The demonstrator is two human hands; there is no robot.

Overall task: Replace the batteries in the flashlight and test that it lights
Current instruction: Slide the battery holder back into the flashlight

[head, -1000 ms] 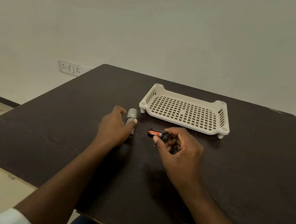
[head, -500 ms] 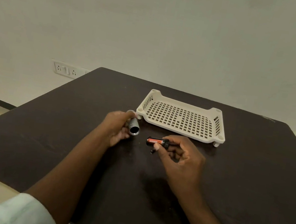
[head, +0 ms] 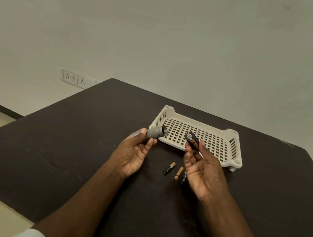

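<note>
Here the left hand [head: 134, 151] holds the grey flashlight body [head: 155, 132] up off the dark table [head: 65, 145], fingers and thumb curled round its lower half, so that the threaded open mouth is uppermost and tips to the right and slightly away from the person. Opposite it, the right hand [head: 203, 168] pinches the black battery holder [head: 191, 140] between thumb and fingertips. One end of the holder, a round cap with pale contacts, faces up and to the left; a copper-topped cell shows in its side.

The two parts are near each other but apart, in front of the cream perforated tray [head: 232, 163]. The tube's long axis slants up toward the right; the holder's slants up toward the left. Judged from this, the coming move turns on bringing those axes into one line: the holder has to be swung so an end points into the tube's mouth, or the tube tilted to meet it. The right hand carries the part to be inserted, and the mouth lies to its left, so a short leftward travel should do.

On the table below the hands lie loose batteries [head: 169, 168], three as far as can be told, the rightmost partly hidden by the right wrist. Whether they are spent or fresh cannot be told.
</note>
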